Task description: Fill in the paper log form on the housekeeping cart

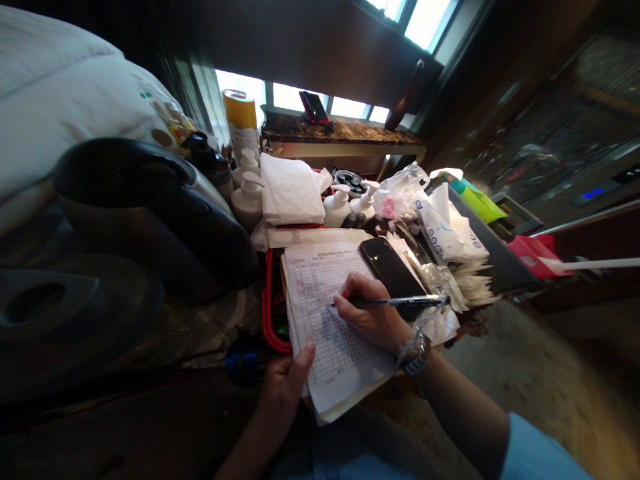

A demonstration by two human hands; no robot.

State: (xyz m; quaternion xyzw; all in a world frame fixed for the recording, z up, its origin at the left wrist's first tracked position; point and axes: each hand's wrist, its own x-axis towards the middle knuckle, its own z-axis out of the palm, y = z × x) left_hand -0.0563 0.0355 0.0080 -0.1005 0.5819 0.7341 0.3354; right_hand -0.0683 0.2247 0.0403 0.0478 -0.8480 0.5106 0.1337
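A stack of papers with a printed grid form (pixel 320 293) lies on top of a cart, over a red basket rim (pixel 267 300). My right hand (pixel 367 310) grips a pen (pixel 395 302) with its tip on the form. A watch sits on that wrist. My left hand (pixel 287 380) holds the near left edge of the paper stack, thumb on top. A black phone (pixel 393 270) lies on the papers just beyond my right hand.
White pump bottles (pixel 249 193), folded white cloths (pixel 291 190), plastic-wrapped packets (pixel 445 230) and a yellow-capped spray can (pixel 241 123) crowd the cart. A black kettle (pixel 145 213) stands at left, white bedding (pixel 60 93) behind it. A window ledge (pixel 345 133) holds another phone.
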